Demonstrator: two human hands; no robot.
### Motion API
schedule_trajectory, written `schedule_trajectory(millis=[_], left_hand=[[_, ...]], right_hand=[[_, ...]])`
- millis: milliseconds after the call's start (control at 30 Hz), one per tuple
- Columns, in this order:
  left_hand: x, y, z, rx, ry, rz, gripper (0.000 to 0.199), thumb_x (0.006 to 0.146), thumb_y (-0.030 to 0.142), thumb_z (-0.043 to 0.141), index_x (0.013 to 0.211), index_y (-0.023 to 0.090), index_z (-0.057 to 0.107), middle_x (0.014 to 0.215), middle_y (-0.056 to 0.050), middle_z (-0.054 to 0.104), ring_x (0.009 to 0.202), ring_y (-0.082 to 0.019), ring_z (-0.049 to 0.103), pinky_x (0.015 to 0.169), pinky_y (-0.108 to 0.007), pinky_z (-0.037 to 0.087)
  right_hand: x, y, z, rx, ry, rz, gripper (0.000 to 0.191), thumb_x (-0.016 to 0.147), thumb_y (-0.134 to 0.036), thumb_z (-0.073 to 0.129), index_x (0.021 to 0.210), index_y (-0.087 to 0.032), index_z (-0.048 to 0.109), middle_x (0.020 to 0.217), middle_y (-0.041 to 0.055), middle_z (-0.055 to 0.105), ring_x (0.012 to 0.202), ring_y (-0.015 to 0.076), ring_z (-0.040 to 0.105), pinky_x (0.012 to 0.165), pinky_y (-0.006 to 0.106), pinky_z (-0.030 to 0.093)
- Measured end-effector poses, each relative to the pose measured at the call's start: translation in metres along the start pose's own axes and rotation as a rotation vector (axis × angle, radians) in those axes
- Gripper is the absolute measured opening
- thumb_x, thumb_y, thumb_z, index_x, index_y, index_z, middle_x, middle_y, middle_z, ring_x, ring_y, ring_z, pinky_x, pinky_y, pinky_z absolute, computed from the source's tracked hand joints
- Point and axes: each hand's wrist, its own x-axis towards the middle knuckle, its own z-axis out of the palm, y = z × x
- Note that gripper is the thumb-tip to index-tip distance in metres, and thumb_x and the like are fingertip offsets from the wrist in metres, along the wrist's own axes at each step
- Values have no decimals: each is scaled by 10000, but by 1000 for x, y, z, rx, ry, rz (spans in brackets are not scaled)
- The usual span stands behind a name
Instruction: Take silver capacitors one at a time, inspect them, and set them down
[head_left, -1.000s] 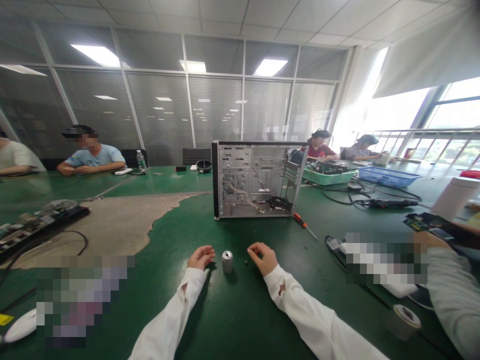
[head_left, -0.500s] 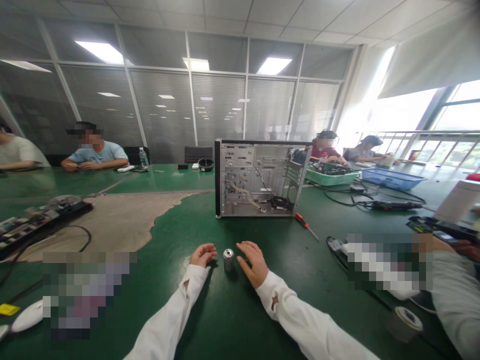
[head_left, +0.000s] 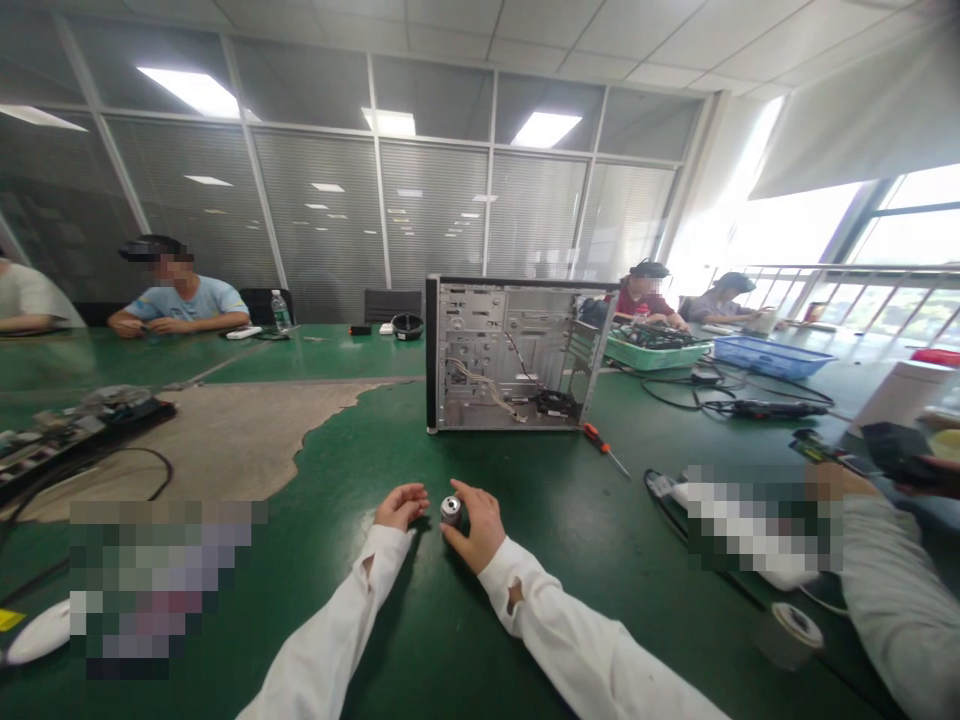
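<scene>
A small silver metal can (head_left: 451, 510) stands upright on the green table in front of me. My right hand (head_left: 478, 523) is at its right side, with thumb and fingers curved around it; the thumb covers its lower front. Just left of the can is my left hand (head_left: 403, 506), its fingers loosely bent and apart, holding nothing. Behind both hands stands an open computer case (head_left: 517, 355) with cables and a fan inside. An orange and black screwdriver (head_left: 596, 437) lies by the case's lower right corner.
A power strip (head_left: 750, 530) with a cable lies at the right, near a co-worker's grey sleeve (head_left: 892, 580) and a tape roll (head_left: 791, 635). Green (head_left: 652, 355) and blue (head_left: 772, 358) baskets stand behind. Electronic parts (head_left: 82, 430) lie at the left.
My right hand has moved left and closed in around the can. My left hand has barely moved. The view has shifted slightly, and the co-worker's hand at the right has a dark object near it.
</scene>
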Motion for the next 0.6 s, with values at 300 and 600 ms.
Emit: schedule_trajectory(millis=[300,600], left_hand=[[3,1,0,21,-37,-1,254,425,135,566,678,131,579,608,-22,618,538,-131,574,514,-233,431],[10,-1,4,43,-66,-36,244,429,139,546,669,134,587,598,-9,624,516,-115,570,487,-209,424]], right_hand=[[-54,-25,-63,130,-109,40,555,603,-272,596,1114,-239,380,937,42,561,915,204,489,812,340,376],[-179,13,-185,-341,146,490,570,676,-404,505,1175,-242,282,966,26,578,878,167,549,758,267,446]])
